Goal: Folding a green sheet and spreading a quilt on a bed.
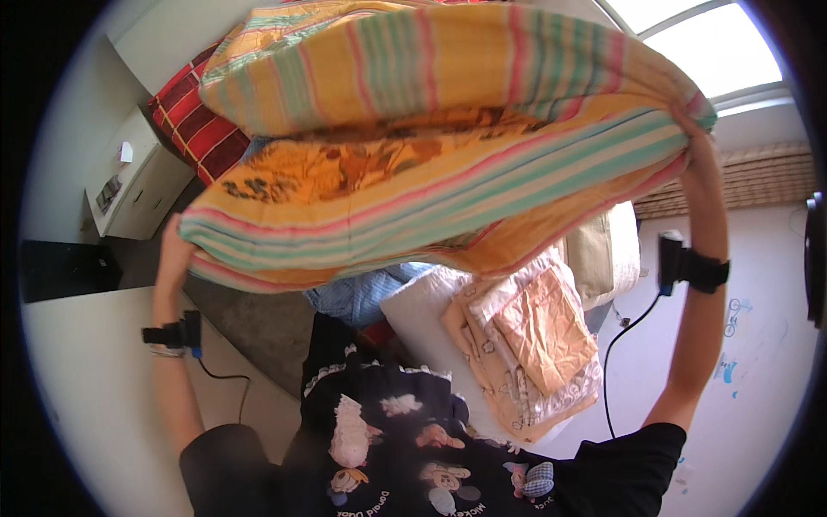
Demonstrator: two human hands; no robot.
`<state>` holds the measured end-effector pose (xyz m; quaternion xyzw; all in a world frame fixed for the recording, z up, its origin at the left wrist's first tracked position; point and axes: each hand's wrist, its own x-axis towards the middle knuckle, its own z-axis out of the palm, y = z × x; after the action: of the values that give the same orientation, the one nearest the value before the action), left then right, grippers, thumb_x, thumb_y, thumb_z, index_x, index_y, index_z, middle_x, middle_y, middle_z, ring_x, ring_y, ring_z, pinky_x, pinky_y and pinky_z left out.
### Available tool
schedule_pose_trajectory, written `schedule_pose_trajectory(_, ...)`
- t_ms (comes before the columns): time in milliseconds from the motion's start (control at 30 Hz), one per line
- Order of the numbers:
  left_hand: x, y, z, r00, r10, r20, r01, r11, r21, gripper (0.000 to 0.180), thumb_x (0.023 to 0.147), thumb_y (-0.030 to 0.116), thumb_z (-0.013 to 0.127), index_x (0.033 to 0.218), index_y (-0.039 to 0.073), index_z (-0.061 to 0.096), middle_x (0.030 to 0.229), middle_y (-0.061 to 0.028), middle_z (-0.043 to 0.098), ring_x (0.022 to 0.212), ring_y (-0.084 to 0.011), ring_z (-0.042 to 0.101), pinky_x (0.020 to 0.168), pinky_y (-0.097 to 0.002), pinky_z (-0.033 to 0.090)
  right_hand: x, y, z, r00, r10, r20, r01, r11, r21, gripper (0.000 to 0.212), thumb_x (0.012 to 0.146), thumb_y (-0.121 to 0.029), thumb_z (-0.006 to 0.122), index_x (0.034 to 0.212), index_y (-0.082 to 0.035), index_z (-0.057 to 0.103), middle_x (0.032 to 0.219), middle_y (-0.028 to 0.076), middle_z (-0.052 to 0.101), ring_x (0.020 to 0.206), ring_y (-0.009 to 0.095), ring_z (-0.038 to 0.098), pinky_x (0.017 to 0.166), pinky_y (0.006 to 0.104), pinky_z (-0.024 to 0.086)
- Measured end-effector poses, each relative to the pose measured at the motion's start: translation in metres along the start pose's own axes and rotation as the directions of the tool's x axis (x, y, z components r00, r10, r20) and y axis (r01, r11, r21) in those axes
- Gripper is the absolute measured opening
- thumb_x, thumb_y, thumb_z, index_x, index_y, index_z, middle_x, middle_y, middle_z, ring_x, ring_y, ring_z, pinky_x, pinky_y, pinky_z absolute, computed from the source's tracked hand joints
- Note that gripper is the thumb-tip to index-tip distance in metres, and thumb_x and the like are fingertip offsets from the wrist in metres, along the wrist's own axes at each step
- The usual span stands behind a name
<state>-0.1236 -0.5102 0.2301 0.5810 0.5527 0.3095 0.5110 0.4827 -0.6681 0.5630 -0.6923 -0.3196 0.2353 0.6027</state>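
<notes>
Both of my arms are stretched wide, lifting a large striped bed sheet (448,202) in yellow, green and pink with a dark floral print on its orange middle. My left hand (177,237) grips its edge at the left, lower down. Higher up at the right, my right hand (693,129) has the opposite corner bunched in its fingers. Between them the cloth hangs in loose folds, slightly blurred, its far part arching upward. Below the sheet lies a stack of folded peach and pink bedding (547,332), and blue cloth (366,293) shows at its left.
A white pillow (431,314) lies beside the stack, with a beige folded item (603,258) behind it. Red checked cloth (202,125) and a white bedside cabinet (142,185) are at the far left. A window (715,52) is at upper right. Cabled devices are strapped to both my wrists.
</notes>
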Motion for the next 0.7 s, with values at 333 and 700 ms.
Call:
schedule_pose_trajectory(333, -0.07, 0.187, -0.062, 0.71, 0.666, -0.227, -0.424, 0.663, 0.617, 0.007, 0.074, -0.001, 0.049, 0.077, 0.005, 0.047, 0.06, 0.0026, 0.037, 0.057, -0.006, 0.036, 0.05, -0.0203, 0.032, 0.012, -0.009, -0.319, 0.923, -0.322, -0.211, 0.307, 0.946, -0.104, 0.044, 0.087, -0.026, 0.05, 0.125, -0.006, 0.038, 0.109, 0.004, 0.051, 0.098, 0.014, 0.051, 0.081, 0.0252, 0.044)
schedule_pose_trajectory(700, -0.07, -0.017, 0.175, 0.832, 0.367, 0.416, -0.555, 0.573, 0.603, 0.015, 0.078, 0.002, 0.042, 0.087, 0.004, 0.054, 0.091, -0.0158, 0.05, 0.085, -0.0341, 0.054, 0.071, -0.041, 0.045, -0.205, 0.379, -0.392, 0.943, -0.055, -0.33, -0.075, 0.926, -0.37, 0.027, 0.077, -0.007, 0.052, 0.103, 0.001, 0.05, 0.095, 0.01, 0.056, 0.084, 0.02, 0.057, 0.071, 0.0323, 0.047)
